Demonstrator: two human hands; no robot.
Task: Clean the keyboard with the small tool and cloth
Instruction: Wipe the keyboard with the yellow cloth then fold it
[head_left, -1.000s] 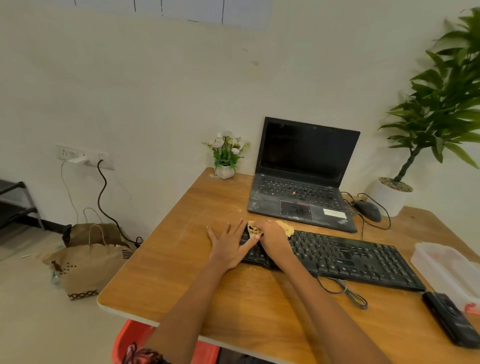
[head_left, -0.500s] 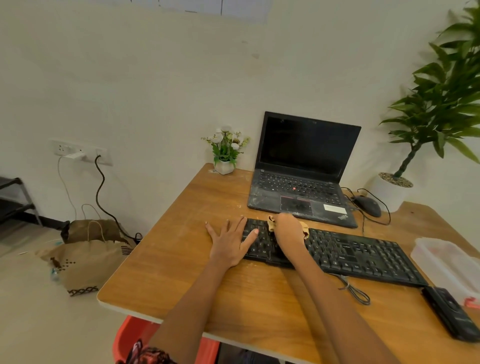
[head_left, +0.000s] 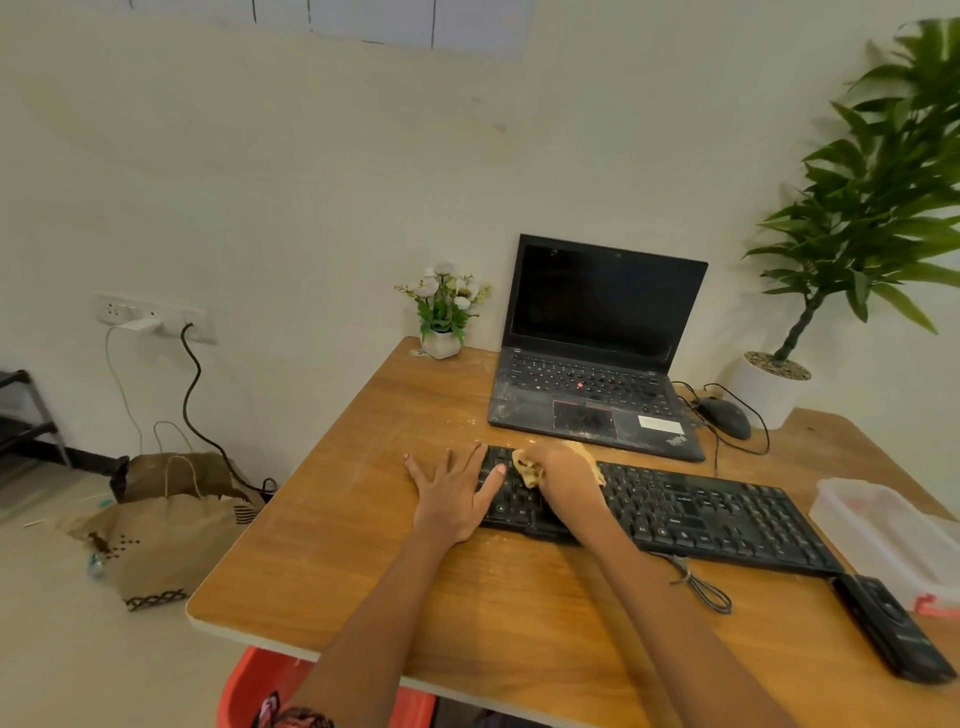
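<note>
- Right hand (head_left: 563, 475): fingers curled round a tan cloth (head_left: 527, 467), which is bunched under the palm; a strip of it shows at the hand's right edge as well.
- The cloth is pressed against the upper left keys of the keyboard (head_left: 701, 514).
- Left hand (head_left: 452, 496): fingers straight and spread, palm down. The fingertips and thumb lie on the keyboard's left end; the heel of the hand rests on the desk (head_left: 363, 519).
- Keyboard: black, lying slantwise across the desk, its left end under both hands. Its cable (head_left: 698, 587) loops on the desk just below its front edge.
- Small tool: cannot tell where it is.
- Laptop (head_left: 597, 358): open, screen dark, just behind the keyboard; the palm rest looks dusty.
- Mouse (head_left: 724, 418): black, to the right of the laptop.
- Flower pot (head_left: 441, 317): small, white, at the desk's far left corner.
- Plant (head_left: 872, 208): tall, in a white pot beyond the desk's right end.
- Plastic box (head_left: 883, 535): clear, at the desk's right edge, with a black device (head_left: 893, 631) just in front of it.
- Paper bags (head_left: 166, 519): on the floor to the left, below a wall socket (head_left: 150, 314).
</note>
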